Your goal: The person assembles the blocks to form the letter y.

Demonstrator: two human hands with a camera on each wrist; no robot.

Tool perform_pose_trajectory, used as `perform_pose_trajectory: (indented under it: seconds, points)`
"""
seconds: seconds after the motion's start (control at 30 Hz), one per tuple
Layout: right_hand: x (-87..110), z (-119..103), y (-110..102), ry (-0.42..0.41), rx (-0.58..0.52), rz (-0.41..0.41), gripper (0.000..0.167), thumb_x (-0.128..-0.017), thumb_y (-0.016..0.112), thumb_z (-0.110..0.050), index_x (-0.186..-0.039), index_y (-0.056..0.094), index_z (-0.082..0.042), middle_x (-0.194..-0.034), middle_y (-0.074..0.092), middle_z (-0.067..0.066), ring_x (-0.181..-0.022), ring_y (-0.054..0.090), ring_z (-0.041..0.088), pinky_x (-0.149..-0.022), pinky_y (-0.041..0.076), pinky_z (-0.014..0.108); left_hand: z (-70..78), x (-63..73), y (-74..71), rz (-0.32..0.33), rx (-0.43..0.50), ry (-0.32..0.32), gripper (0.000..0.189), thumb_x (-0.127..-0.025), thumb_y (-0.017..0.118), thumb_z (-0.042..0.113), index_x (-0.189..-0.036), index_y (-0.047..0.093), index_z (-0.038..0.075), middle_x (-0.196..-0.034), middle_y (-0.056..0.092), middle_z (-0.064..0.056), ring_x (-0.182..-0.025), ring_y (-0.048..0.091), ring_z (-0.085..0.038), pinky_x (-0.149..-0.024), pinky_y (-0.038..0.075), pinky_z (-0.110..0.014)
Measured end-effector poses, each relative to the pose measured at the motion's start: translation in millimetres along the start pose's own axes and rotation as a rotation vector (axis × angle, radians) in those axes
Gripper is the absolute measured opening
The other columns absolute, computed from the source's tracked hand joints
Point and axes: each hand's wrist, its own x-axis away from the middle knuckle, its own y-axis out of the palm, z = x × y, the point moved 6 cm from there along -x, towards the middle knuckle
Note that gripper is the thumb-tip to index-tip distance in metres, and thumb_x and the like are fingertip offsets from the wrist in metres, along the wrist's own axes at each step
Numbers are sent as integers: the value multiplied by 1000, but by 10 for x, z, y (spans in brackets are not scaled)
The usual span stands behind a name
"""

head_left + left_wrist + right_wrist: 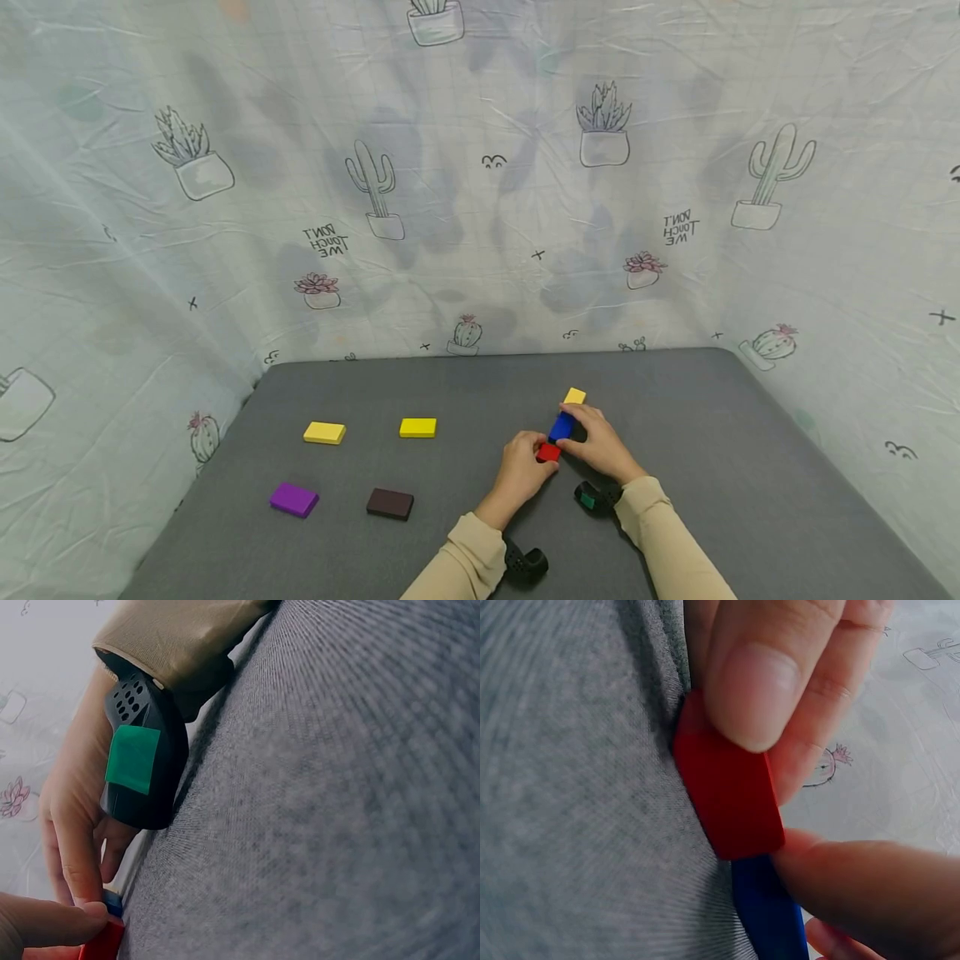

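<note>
Three blocks lie end to end in a slanting row: a red block (549, 452) nearest, a blue block (561, 427) in the middle, a pale yellow block (575, 395) farthest. My left hand (519, 471) pinches the red block between thumb and fingers. With thumb and fingers on its two sides, my right hand (602, 446) holds the blue block. In the right wrist view the red block (731, 799) meets the end of the blue block (769, 904), and the right thumb (862, 889) touches near that joint. Fingers partly cover the blue and pale yellow blocks.
To the left on the grey table (247, 554) lie a pale yellow block (324, 432), a bright yellow block (417, 427), a purple block (294, 499) and a dark brown block (390, 503), spaced apart. A patterned curtain (480, 208) stands behind the table.
</note>
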Motion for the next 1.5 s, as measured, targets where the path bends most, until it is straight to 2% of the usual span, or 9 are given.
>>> perform_pose_trajectory:
  seconds: [0.23,0.4,0.57,0.8,1.03,1.3,1.5]
  points:
    - [0,17,-4,15,-22,-1,60,-87,69,-28,-137,48,-3,-140,46,20,-124,41,41,-97,39,61,17,-16,17,0,8,-5,39,-74,80,7,-107,65,-6,-104,64,-17,-92,60,-28,-79,53,-40]
    - [5,38,-26,40,-62,31,59,-88,67,-25,-139,46,-4,-142,43,22,-129,37,44,-100,36,64,16,-20,32,8,18,-2,39,-73,80,6,-107,65,-7,-104,63,-17,-92,60,-28,-79,53,-39]
    - [-3,61,-46,25,-32,60,61,-89,66,-23,-141,43,-1,-146,39,24,-136,31,44,-104,30,65,7,-39,51,10,25,-8,41,-73,80,6,-108,64,-8,-104,63,-17,-92,60,-28,-79,53,-39]
    - [-14,92,-25,4,12,23,67,-90,64,-29,-144,38,1,-149,34,22,-140,22,44,-105,26,67,-1,-75,69,6,25,-15,41,-73,80,6,-108,64,-7,-103,62,-16,-91,59,-27,-78,53,-38]
    - [-31,99,0,6,16,-26,74,-89,65,-34,-144,34,3,-150,31,23,-142,18,43,-112,14,64,7,-89,78,-1,23,-21,41,-74,79,6,-110,64,-8,-107,62,-18,-96,59,-31,-83,52,-42]
    - [-19,84,15,-2,48,-55,83,-85,67,-41,-144,32,5,-152,27,24,-142,16,43,-111,13,64,1,-115,92,10,1,1,42,-74,80,8,-110,64,-7,-107,63,-18,-100,59,-33,-87,50,-43]
    - [-19,108,40,16,82,-82,85,-84,68,-41,-145,31,7,-152,25,25,-142,15,43,-113,13,62,2,-139,103,-17,-3,25,42,-75,79,8,-111,64,-7,-108,62,-18,-100,60,-32,-87,50,-43]
